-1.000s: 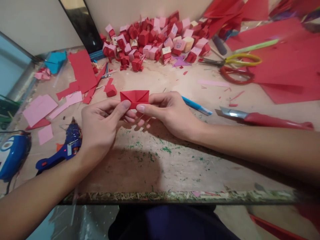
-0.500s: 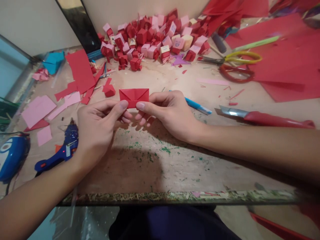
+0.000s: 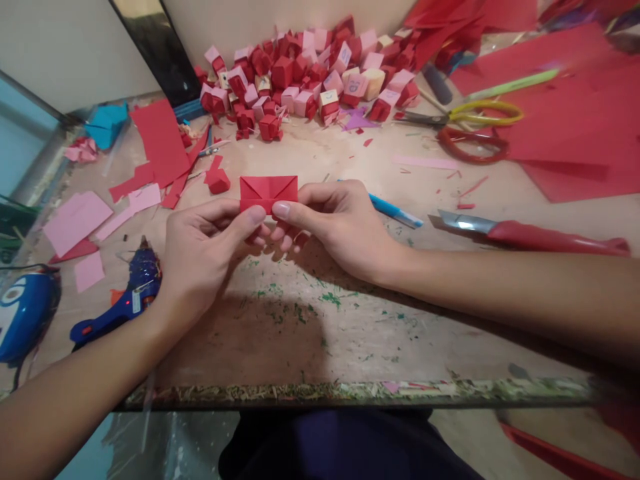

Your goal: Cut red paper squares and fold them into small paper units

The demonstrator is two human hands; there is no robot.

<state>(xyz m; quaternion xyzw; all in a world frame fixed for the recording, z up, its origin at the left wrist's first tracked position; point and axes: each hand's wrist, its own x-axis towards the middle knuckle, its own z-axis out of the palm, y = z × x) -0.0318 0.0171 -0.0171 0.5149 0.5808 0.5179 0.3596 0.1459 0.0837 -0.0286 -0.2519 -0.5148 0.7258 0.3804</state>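
Observation:
A small folded piece of red paper (image 3: 269,188) is held above the table in both hands, its diagonal creases and a folded lower band facing me. My left hand (image 3: 213,237) pinches its lower left corner between thumb and fingers. At the lower right, my right hand (image 3: 333,223) grips it, thumb in front and index finger behind. The two thumb tips lie close together along the bottom edge. Behind my right hand a blue pen (image 3: 395,212) is partly hidden. Close to my left wrist lies a blue glue gun (image 3: 125,307).
Many small red and pink paper figures (image 3: 283,73) are heaped at the back. Scissors (image 3: 480,120), a red-handled knife (image 3: 540,235) and red sheets (image 3: 585,133) lie at right. Pink paper pieces (image 3: 77,220) and a red strip (image 3: 160,143) are at left. The table's front edge (image 3: 350,395) is frayed.
My left hand has shifted slightly to the right, its thumb sliding inward along the red paper's bottom edge towards the right thumb. My right hand stays nearly still.

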